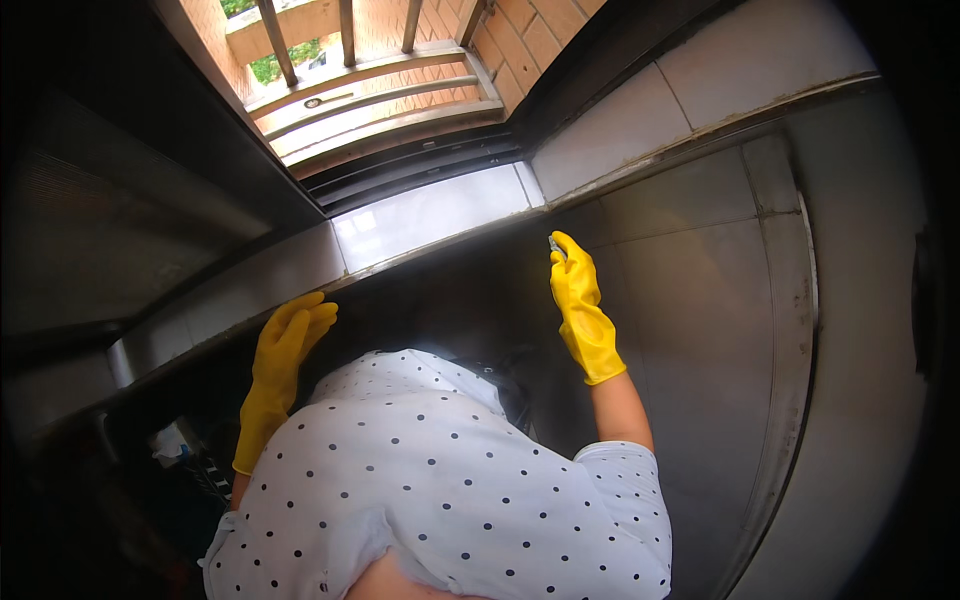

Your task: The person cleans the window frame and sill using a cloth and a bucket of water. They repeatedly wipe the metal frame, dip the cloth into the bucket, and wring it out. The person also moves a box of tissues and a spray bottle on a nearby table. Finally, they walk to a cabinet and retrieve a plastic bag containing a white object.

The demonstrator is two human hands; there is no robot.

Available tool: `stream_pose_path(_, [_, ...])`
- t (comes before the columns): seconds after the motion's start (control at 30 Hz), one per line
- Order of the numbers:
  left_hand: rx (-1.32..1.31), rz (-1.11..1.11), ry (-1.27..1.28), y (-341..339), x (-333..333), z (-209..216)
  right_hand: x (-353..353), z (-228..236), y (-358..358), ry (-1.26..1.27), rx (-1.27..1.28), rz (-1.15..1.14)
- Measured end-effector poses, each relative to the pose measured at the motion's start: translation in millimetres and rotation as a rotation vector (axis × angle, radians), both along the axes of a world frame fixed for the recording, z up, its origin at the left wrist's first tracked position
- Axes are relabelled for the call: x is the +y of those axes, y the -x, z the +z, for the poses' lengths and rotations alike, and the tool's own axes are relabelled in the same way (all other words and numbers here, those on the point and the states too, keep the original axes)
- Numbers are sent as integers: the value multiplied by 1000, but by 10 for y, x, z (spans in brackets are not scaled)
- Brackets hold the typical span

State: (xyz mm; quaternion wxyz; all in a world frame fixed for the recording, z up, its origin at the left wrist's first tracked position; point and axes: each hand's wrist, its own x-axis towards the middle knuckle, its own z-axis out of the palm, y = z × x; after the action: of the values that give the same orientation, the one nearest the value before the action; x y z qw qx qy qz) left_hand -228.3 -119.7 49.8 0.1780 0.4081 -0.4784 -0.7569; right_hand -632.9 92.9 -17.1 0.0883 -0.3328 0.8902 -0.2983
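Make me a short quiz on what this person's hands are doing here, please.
1. True or false: both hands wear yellow gloves.
2. Which hand pinches a small grey thing against the wall? A) left B) right
3. What does the left hand rest on?

Key:
1. True: left hand and right hand are both gloved.
2. B: the small thing is at its fingertips; what it is cannot be told.
3. The ledge under the window.

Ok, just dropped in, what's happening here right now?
A person in yellow rubber gloves leans over a dark recess below a tiled window ledge. The left hand rests flat against the ledge's edge. The right hand presses a small greyish object, too small to identify, against the seam where ledge meets grey wall.
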Motion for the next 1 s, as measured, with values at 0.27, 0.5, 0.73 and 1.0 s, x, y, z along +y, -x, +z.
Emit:
stream_pose_path(0.27, [71, -30, 2, 101, -15, 8, -318, 629, -283, 168, -857, -89])
stream_pose_path(0.5, [132, 10, -18, -61, 8, -38, -592, 763, -401, 406, -1186, 177])
stream_pose_path(0.73, [274, 12, 105, -500, -25, -37, -1332, 1045, -809, 314, -1346, 373])
stream_pose_path(1.0, [424, 294, -43, -732, 353, 68, -1706, 1163, -1038, 19, -1452, 729])
